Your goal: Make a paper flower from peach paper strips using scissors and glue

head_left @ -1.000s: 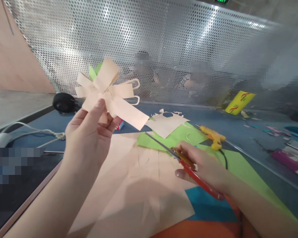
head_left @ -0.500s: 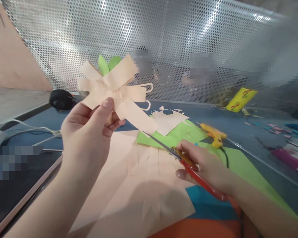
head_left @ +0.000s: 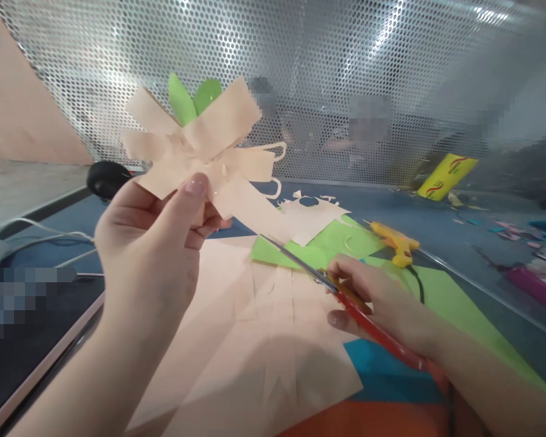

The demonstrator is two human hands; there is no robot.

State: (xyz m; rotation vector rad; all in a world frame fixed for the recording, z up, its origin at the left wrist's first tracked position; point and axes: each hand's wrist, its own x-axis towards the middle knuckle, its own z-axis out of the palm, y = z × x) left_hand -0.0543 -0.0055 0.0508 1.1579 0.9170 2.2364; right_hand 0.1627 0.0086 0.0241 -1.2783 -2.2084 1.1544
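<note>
Pinched between the thumb and fingers of my left hand (head_left: pixel 157 224) is a cream paper flower (head_left: pixel 204 145) with broad looped petals. Two green paper leaves (head_left: pixel 193 100) rise behind its top, and thin cream loops stick out on its right. My right hand (head_left: pixel 377 297) is closed on a pair of scissors (head_left: pixel 359 315) with red handles. Their blades look shut and point up and left, the tip close below the flower's long lower-right strip; whether they touch it I cannot tell. Beneath both hands lies a large cream paper sheet (head_left: pixel 227 364).
Green paper (head_left: pixel 359 237) and a cut cream scrap (head_left: pixel 313 221) lie behind the scissors. A yellow glue gun (head_left: pixel 398 243) rests to the right, with a yellow packet (head_left: pixel 448 176) farther back. A dark-screened device (head_left: pixel 36 352) and white cables (head_left: pixel 45 227) are on the left.
My left hand has brought the flower slightly up and closer, so it appears larger. The scissors stay in my right hand, almost unmoved. The view has shifted a little.
</note>
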